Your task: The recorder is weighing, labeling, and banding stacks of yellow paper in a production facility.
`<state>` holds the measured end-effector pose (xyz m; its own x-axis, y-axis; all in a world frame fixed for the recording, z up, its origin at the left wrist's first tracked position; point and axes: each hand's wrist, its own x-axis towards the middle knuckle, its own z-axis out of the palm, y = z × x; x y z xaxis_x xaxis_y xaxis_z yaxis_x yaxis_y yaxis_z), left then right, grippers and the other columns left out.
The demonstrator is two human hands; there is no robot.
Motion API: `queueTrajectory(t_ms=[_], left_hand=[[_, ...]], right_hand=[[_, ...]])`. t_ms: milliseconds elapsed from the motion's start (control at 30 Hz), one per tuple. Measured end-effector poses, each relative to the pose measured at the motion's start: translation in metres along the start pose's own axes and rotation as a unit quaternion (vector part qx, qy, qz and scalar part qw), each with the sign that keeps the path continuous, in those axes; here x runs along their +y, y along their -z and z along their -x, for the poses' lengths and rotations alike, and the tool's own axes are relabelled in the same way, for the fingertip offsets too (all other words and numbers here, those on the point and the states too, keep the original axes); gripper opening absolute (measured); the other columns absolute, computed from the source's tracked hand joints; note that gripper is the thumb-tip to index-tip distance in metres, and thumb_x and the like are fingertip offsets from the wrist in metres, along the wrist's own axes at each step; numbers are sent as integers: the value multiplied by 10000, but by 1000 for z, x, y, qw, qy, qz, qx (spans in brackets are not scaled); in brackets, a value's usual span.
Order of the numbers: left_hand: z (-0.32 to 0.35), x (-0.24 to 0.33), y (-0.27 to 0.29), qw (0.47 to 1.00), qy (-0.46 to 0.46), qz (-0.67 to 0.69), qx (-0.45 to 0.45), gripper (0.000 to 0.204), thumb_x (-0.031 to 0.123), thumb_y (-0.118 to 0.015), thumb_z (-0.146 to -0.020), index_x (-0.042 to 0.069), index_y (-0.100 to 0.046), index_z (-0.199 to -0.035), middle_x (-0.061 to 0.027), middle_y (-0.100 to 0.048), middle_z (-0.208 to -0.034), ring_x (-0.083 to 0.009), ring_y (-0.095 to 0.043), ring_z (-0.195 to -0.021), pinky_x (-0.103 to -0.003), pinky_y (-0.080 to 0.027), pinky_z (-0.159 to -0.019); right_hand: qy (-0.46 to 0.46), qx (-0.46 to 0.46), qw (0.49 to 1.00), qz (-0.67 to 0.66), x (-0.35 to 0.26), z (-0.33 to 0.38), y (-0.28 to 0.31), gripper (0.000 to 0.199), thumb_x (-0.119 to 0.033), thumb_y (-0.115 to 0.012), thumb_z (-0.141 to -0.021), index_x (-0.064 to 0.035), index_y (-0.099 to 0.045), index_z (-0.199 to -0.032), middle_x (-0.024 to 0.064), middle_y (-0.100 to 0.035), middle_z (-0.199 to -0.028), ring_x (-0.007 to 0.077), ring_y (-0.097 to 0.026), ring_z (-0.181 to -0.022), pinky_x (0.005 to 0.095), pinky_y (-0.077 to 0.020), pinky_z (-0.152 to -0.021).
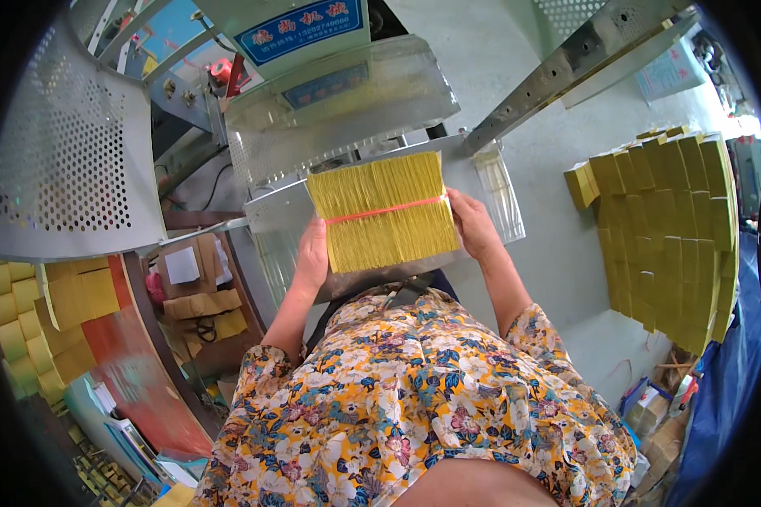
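Between my two hands is a thick bundle of yellow paper (389, 241), its many sheet edges facing up. A red band (385, 211) runs across its middle. My left hand (313, 253) presses on the bundle's left end, and my right hand (473, 221) grips the right end. Some fingers of both hands are hidden behind the paper. Beneath the bundle lies a grey metal work surface (275, 224) in front of a machine with a clear plastic cover (347, 110).
To the right, a large stack of similar yellow bundles (668, 237) stands on the floor. A slanted metal beam (566, 76) rises at the upper right. At left are a perforated metal panel (76, 144), a red-topped table (144, 355) and a shelf with cardboard (199, 304).
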<state>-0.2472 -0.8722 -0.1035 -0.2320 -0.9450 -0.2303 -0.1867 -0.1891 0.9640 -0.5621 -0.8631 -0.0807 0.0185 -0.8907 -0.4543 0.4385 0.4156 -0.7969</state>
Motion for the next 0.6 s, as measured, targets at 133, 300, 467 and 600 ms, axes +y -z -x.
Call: queueTrajectory(t_ms=[133, 300, 467, 600], left_hand=[[-3, 7, 4, 969, 75, 237, -5, 520, 362, -311, -1067, -29, -481, -1365, -126, -558, -1339, -216, -529, -1215, -335, -380, -1051], [-5, 27, 23, 903, 134, 398, -88, 473, 271, -343, -1029, -9, -448, -1396, -111, -539, -1361, -212, -515, -1244, -346, -377, -1062], [-7, 46, 27, 927, 134, 342, -78, 430, 226, -349, -999, 9, -530, -1322, -107, -602, -1272, -205, -572, -1159, -344, -431, -994], [-12, 43, 55, 985, 153, -46, -68, 399, 249, -411, -1006, -4, -576, -1267, -85, -661, -1145, -171, -637, -1005, -315, -489, -888]], right_hand=[[105, 150, 925, 334, -1, -1, -3, 303, -247, -588, -961, 8, -711, -1071, 96, -724, -854, 79, -633, -817, 264, -502, -745], [130, 168, 897, 389, 7, 5, 0, 169, -133, -639, -920, 22, -703, -905, 72, -692, -730, 62, -620, -741, 242, -495, -669], [124, 109, 932, 324, 15, 3, -1, 179, -70, -615, -915, 3, -682, -1065, 53, -717, -892, 89, -636, -805, 252, -513, -730], [107, 61, 952, 281, 21, 0, 5, 189, -66, -618, -905, 3, -675, -1071, 71, -721, -911, 99, -647, -820, 269, -518, -746]])
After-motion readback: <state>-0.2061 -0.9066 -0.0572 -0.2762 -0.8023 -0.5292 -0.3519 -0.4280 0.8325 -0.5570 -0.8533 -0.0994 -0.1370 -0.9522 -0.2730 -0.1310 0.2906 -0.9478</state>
